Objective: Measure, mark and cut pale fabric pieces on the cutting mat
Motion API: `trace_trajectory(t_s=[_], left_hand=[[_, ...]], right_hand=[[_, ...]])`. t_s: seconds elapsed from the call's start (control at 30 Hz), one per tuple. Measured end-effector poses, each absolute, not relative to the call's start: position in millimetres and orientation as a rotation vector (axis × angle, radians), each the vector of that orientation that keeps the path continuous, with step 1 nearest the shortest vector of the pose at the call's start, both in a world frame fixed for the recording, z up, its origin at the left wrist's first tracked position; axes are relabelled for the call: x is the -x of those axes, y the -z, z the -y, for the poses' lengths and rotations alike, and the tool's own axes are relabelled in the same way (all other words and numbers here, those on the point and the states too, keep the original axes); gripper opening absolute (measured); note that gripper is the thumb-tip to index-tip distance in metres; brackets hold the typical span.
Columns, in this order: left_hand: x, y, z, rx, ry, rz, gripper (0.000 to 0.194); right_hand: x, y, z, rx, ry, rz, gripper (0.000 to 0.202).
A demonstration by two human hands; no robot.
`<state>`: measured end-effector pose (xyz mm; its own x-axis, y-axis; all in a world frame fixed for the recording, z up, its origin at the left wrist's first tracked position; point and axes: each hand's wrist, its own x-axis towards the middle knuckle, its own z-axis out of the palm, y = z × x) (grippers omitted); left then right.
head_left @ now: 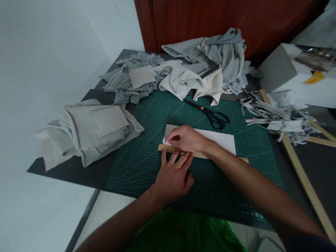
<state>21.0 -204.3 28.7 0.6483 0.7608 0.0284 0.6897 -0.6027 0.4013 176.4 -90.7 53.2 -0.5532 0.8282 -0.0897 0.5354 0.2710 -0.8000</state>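
On the green cutting mat lies a pale rectangular piece of fabric (pixel 220 139), with a wooden ruler (pixel 201 154) along its near edge. My left hand (pixel 174 175) rests with spread fingertips pressing on the ruler's left part. Just beyond it, my right hand (pixel 187 138) pinches a small pink piece (pixel 168 142) against the fabric's left end, at the ruler's edge. My right wrist crosses over the ruler and hides part of it.
Black scissors (pixel 207 112) lie on the mat (pixel 126 157) beyond the fabric. Grey cloth (pixel 91 129) is piled at left, more cloth (pixel 223 56) at the back. Fabric strips (pixel 283 122), long wooden rulers (pixel 301 175) and a white box (pixel 278 70) are at right.
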Motion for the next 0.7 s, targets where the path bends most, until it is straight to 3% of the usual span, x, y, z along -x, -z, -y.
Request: trace_trajectory(t_s=[0.7], left_hand=[[-24, -30, 205, -2.558, -0.287, -1.181, 0.062]], right_hand=[[-241, -60, 117, 1.365, -1.111, 2.201, 0.021]])
